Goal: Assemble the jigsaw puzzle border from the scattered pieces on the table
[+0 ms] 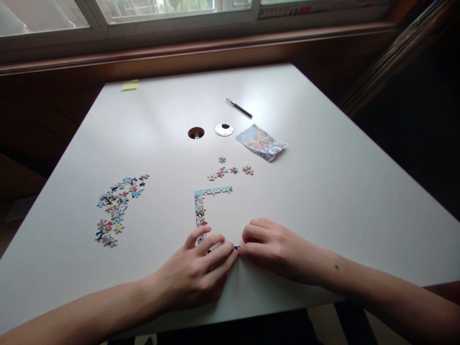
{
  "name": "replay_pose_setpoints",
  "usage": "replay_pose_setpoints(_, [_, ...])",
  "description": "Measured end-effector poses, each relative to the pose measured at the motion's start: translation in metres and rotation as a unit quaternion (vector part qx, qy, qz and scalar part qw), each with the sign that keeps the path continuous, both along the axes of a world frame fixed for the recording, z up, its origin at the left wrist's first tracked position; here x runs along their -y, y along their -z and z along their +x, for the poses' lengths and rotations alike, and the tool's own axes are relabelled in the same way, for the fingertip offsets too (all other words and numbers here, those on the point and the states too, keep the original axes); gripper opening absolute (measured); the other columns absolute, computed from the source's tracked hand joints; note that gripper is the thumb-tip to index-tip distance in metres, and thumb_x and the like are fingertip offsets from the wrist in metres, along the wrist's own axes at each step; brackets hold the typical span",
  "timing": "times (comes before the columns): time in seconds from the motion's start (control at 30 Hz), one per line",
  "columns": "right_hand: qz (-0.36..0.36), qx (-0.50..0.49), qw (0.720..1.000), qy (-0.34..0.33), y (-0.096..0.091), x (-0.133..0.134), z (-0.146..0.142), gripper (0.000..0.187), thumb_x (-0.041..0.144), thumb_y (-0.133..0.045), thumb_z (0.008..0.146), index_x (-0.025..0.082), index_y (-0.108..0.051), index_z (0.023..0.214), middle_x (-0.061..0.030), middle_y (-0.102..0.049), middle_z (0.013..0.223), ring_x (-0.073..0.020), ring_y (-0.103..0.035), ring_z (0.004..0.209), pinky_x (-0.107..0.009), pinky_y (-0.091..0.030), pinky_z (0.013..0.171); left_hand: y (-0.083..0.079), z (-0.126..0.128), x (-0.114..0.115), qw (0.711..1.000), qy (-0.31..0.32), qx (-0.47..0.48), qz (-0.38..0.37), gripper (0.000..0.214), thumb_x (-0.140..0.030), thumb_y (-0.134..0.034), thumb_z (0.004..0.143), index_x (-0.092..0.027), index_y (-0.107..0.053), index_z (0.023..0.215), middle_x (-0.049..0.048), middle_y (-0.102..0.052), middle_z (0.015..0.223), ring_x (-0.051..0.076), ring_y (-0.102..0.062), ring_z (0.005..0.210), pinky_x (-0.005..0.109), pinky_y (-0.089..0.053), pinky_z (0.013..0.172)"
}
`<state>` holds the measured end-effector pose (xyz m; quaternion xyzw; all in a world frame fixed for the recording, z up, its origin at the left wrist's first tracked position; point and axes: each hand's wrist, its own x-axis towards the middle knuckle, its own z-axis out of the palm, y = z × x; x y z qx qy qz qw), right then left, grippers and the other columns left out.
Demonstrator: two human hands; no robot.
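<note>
A partly joined jigsaw puzzle border (200, 211) lies near the front of the table, with a light blue top strip, a colourful left side and a dark blue bottom strip. My left hand (206, 263) rests over its lower left corner, fingers spread and fingertips on the bottom pieces. Closed in a pinch, my right hand (273, 247) meets the left fingertips at the right end of the bottom strip. A dark blue puzzle piece (236, 247) shows between the two hands, at the right fingertips. Fingers hide most of the bottom strip.
Loose puzzle pieces (117, 206) lie heaped at the left, and several more (233, 170) sit above the border. Further back are a crumpled picture sheet (261, 142), a pen (239, 108), a round grommet cover (224, 129), a cable hole (196, 133) and a yellow sticky note (130, 86).
</note>
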<state>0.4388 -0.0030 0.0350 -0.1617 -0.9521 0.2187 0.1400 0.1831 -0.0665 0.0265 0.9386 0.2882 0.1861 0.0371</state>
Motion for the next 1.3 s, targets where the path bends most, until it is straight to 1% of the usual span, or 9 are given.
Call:
replay_pose_setpoints(0.17, [-0.009, -0.017, 1.0, -0.023, 0.001, -0.004, 0.002, 0.023, 0.013, -0.042, 0.102, 0.016, -0.065, 0.098, -0.0065, -0.061, 0.083, -0.017, -0.047, 0.075, -0.031, -0.041, 0.071, 0.0, 0.0, 0.001, 1.0, -0.002, -0.01, -0.004, 0.037, -0.02, -0.056, 0.093, -0.014, -0.063, 0.129, 0.0098, -0.069, 0.119, 0.026, -0.058, 0.115, 0.049, -0.025, 0.118])
replay_pose_setpoints(0.3, [0.001, -0.062, 0.998, -0.031, 0.001, -0.01, 0.005, 0.018, 0.013, -0.048, 0.099, 0.017, -0.065, 0.098, -0.0049, -0.06, 0.081, -0.0157, -0.045, 0.071, -0.03, -0.038, 0.069, -0.001, 0.0, 0.001, 1.0, -0.001, -0.017, -0.008, 0.035, -0.02, -0.055, 0.093, -0.014, -0.064, 0.126, 0.01, -0.069, 0.12, 0.026, -0.057, 0.115, 0.049, -0.023, 0.118])
replay_pose_setpoints(0.4, [0.016, -0.042, 0.999, -0.02, 0.0, -0.012, 0.006, 0.015, 0.014, -0.051, 0.098, 0.018, -0.065, 0.098, -0.0043, -0.058, 0.081, -0.0159, -0.044, 0.071, -0.031, -0.036, 0.069, -0.003, 0.0, 0.0, 1.0, 0.003, -0.019, -0.005, 0.034, -0.021, -0.055, 0.094, -0.013, -0.064, 0.126, 0.0099, -0.069, 0.12, 0.026, -0.056, 0.115, 0.049, -0.023, 0.117])
replay_pose_setpoints(0.5, [0.033, -0.01, 0.999, -0.028, -0.001, -0.01, 0.006, 0.015, 0.015, -0.05, 0.098, 0.018, -0.065, 0.097, -0.0038, -0.056, 0.08, -0.0159, -0.042, 0.07, -0.031, -0.035, 0.068, -0.003, 0.0, -0.001, 1.0, 0.007, -0.023, -0.001, 0.034, -0.022, -0.053, 0.095, -0.013, -0.064, 0.126, 0.01, -0.069, 0.12, 0.026, -0.056, 0.115, 0.05, -0.022, 0.117])
replay_pose_setpoints(0.6, [0.035, -0.021, 0.999, -0.035, -0.001, -0.01, 0.007, 0.014, 0.015, -0.05, 0.097, 0.018, -0.064, 0.095, -0.0032, -0.055, 0.079, -0.0156, -0.041, 0.07, -0.031, -0.033, 0.068, -0.003, 0.0, -0.001, 0.999, 0.006, -0.031, -0.004, 0.035, -0.021, -0.053, 0.096, -0.012, -0.063, 0.127, 0.0097, -0.068, 0.121, 0.026, -0.055, 0.116, 0.05, -0.022, 0.117])
replay_pose_setpoints(0.9, [0.009, 0.025, 0.999, -0.025, 0.003, -0.008, 0.007, 0.013, 0.02, -0.051, 0.097, 0.019, -0.064, 0.098, -0.0041, -0.056, 0.081, -0.0174, -0.04, 0.073, -0.032, -0.033, 0.07, -0.002, -0.003, -0.002, 0.998, 0.016, -0.052, -0.017, 0.042, -0.029, -0.051, 0.097, -0.012, -0.059, 0.134, 0.0115, -0.064, 0.13, 0.028, -0.05, 0.122, 0.052, -0.015, 0.12])
replay_pose_setpoints(1.13, [-0.018, 0.028, 0.999, -0.018, 0.004, -0.007, 0.003, 0.008, 0.021, -0.055, 0.095, 0.018, -0.061, 0.099, -0.0048, -0.059, 0.085, -0.0179, -0.044, 0.077, -0.032, -0.036, 0.073, -0.001, -0.002, -0.006, 0.997, 0.009, -0.063, -0.048, 0.048, -0.038, -0.051, 0.095, -0.014, -0.055, 0.136, 0.0137, -0.051, 0.148, 0.033, -0.04, 0.137, 0.054, -0.006, 0.122])
replay_pose_setpoints(1.23, [-0.05, 0.018, 0.998, -0.023, 0.002, -0.011, 0.003, 0.009, 0.022, -0.058, 0.092, 0.019, -0.06, 0.1, -0.0051, -0.061, 0.087, -0.0182, -0.046, 0.08, -0.032, -0.038, 0.075, -0.001, 0.0, -0.006, 0.997, 0.011, -0.055, -0.049, 0.047, -0.036, -0.053, 0.094, -0.015, -0.055, 0.136, 0.0134, -0.051, 0.147, 0.032, -0.042, 0.137, 0.054, -0.008, 0.123])
replay_pose_setpoints(1.3, [-0.103, -0.017, 0.994, -0.022, 0.001, -0.016, 0.004, 0.005, 0.022, -0.059, 0.093, 0.019, -0.059, 0.096, -0.0043, -0.06, 0.085, -0.017, -0.048, 0.08, -0.031, -0.04, 0.075, 0.0, 0.001, -0.004, 0.998, 0.009, -0.04, -0.048, 0.046, -0.033, -0.054, 0.093, -0.015, -0.054, 0.136, 0.0129, -0.053, 0.146, 0.032, -0.043, 0.136, 0.053, -0.011, 0.122])
